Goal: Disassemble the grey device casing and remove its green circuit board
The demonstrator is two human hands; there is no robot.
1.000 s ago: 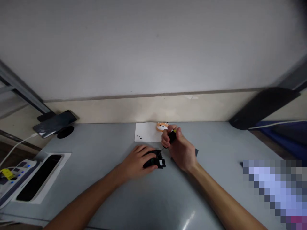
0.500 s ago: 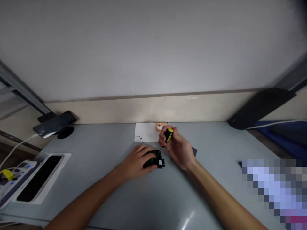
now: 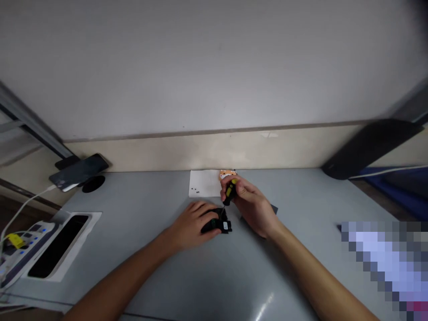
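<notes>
My left hand (image 3: 191, 223) lies over a small black device (image 3: 218, 224) on the grey table (image 3: 214, 276), fingers curled round it and holding it down. My right hand (image 3: 251, 206) grips a black and yellow screwdriver (image 3: 230, 191) almost upright, its thin tip reaching down to the top of the device. Just behind, a white paper sheet (image 3: 203, 183) carries several tiny dark screws (image 3: 195, 192). An orange and white animal-shaped item (image 3: 226, 173) sits at the paper's right edge, partly hidden by my fingers.
A phone (image 3: 77, 172) leans on a round stand at the back left, with a white cable. A white tray with a dark recess (image 3: 56, 246) and a power strip (image 3: 20, 234) lie at the left edge. A dark slanted object (image 3: 368, 147) stands back right.
My right hand has turned the screwdriver in its fingers and shifted slightly left; the yellow part of the handle now shows. The left hand and the device have stayed put.
</notes>
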